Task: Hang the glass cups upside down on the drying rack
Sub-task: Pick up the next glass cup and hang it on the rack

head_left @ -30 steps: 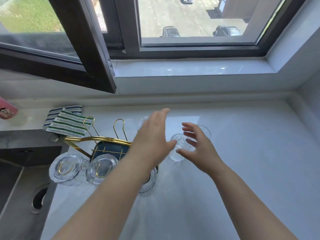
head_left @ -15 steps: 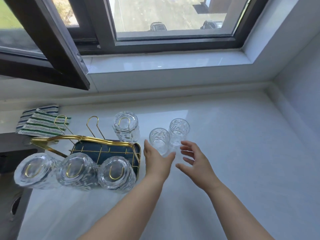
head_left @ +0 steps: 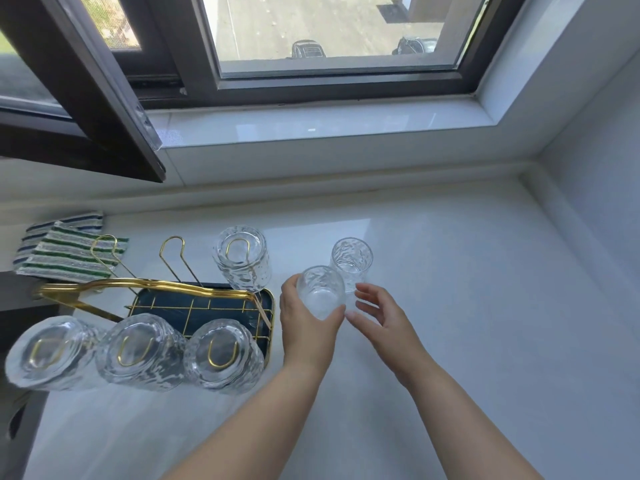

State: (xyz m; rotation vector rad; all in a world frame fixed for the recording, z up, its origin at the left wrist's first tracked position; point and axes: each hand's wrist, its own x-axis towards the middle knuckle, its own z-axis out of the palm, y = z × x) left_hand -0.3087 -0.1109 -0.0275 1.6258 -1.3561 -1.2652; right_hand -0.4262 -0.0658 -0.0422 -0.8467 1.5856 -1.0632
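My left hand [head_left: 306, 325] wraps around an upright textured glass cup [head_left: 320, 294] just right of the drying rack. My right hand [head_left: 379, 318] hovers open beside that cup, fingers spread and close to it. A second upright glass cup [head_left: 352, 261] stands on the counter just behind. The gold wire drying rack [head_left: 194, 303] with a dark blue tray holds three upside-down cups along its near side [head_left: 221, 355] and one at the far right peg [head_left: 242, 259]. Two far pegs [head_left: 173, 247] are bare.
A striped dishcloth [head_left: 67, 251] lies behind the rack on the left. The open dark window sash [head_left: 104, 98] juts over the counter's back left. The sink edge [head_left: 14, 420] is at the far left. White counter [head_left: 467, 323] stretches right to the wall.
My left hand has closed around the nearer cup and brought it toward me. The right hand stays close beside it. The view has shifted, showing more of the rack.
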